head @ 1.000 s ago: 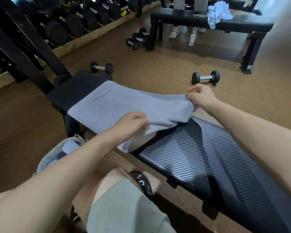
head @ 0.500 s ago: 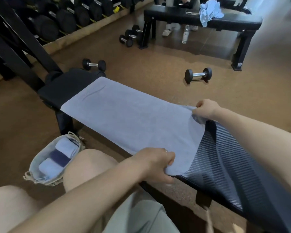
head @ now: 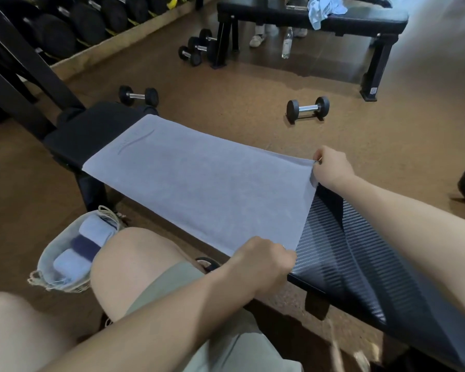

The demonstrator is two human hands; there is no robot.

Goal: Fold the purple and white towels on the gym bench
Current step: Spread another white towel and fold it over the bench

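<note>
The towel (head: pixel 207 189) lies flat along the bench (head: pixel 360 264). Your left hand (head: pixel 263 264) is closed on its near corner; your right hand (head: pixel 332 167) pinches the far corner. Your knee (head: pixel 134 264) sits just beside the bench edge. A basket (head: pixel 45 267) of rolled towels stands on the floor beside that knee. Two dumbbells (head: pixel 308 108) lie beyond the bench, well apart.

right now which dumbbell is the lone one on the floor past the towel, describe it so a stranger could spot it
Start at the bench with the pale purple towel spread on it. On the floor beyond the right hand lies a dumbbell. It sits alone in open floor, chrome handle showing.
</note>
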